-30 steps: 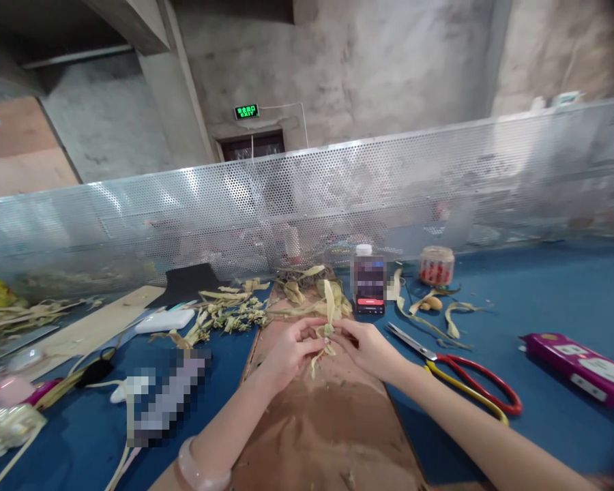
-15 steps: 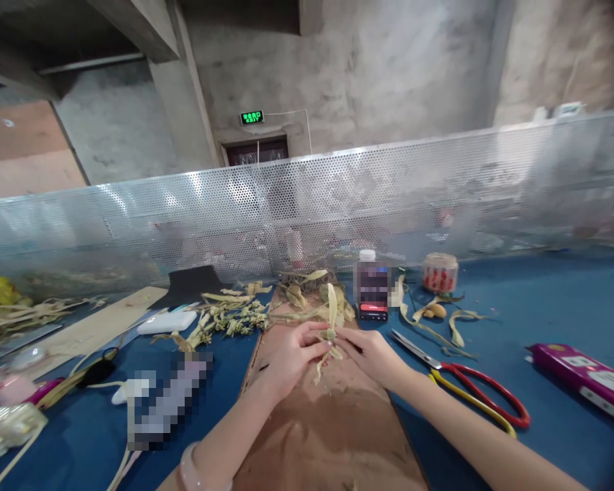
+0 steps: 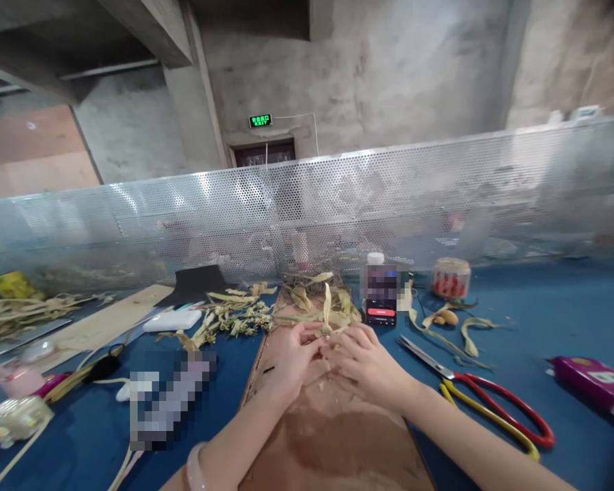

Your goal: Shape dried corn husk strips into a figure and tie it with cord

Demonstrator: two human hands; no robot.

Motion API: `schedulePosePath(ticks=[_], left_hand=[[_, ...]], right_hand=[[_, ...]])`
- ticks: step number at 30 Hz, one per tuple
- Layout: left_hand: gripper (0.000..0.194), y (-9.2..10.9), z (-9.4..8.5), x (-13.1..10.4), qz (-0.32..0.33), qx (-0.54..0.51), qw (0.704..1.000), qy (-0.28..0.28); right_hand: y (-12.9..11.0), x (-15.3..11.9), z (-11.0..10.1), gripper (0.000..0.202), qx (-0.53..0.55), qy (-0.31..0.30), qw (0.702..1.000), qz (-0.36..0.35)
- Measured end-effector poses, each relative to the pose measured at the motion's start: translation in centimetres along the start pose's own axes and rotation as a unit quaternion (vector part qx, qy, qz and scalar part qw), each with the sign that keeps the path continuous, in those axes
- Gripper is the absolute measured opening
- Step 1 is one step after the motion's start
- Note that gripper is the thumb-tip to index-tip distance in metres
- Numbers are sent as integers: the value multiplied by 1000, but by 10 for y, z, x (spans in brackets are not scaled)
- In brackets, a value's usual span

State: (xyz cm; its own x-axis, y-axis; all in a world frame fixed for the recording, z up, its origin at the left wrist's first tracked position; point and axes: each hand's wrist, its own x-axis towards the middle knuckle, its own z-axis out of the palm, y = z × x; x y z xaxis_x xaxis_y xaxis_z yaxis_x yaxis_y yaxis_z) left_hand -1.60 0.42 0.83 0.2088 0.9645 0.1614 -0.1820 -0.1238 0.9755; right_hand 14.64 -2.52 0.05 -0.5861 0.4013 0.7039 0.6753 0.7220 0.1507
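Note:
My left hand pinches a small piece of dried, pale green-yellow plant leaf over a brown board. One narrow strip of it stands upright above the fingertips. From the other side, my right hand closes over the same leaf piece, its bent fingers covering the lower part. The brown board lies under both hands. More dried leaves are heaped at its far end. Red-and-yellow-handled scissors lie partly open just right of my right forearm.
A phone leans upright before a white-capped bottle. Right of it stand a clear jar with red print and a purple carton. On the left lie knotted dried pieces, a white case and cords. A perforated metal screen borders the back.
My right hand has turned and spread its fingers over the leaf piece, hiding the lower strips that showed before. The whole view has shifted slightly.

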Motion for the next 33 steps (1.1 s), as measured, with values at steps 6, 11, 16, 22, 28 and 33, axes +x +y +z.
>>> schedulePosePath(ticks=[6,11,16,22,28,33], left_hand=[[27,-1,3,0,-2,53,999,-2],[26,-1,2,1,-35,57,997,-38],[29,1,-2,2,-40,19,996,-83],[28,6,4,0,-23,1,995,-92],[35,1,5,2,-23,12,997,-73],[30,-1,7,3,-12,-18,998,-56]], right_hand=[[-2,1,11,12,27,-31,999,5],[0,1,12,11,197,39,961,191],[7,1,12,14,313,69,907,274],[9,1,10,18,379,99,874,287],[9,1,14,13,321,99,903,267],[8,4,11,13,239,126,917,294]])
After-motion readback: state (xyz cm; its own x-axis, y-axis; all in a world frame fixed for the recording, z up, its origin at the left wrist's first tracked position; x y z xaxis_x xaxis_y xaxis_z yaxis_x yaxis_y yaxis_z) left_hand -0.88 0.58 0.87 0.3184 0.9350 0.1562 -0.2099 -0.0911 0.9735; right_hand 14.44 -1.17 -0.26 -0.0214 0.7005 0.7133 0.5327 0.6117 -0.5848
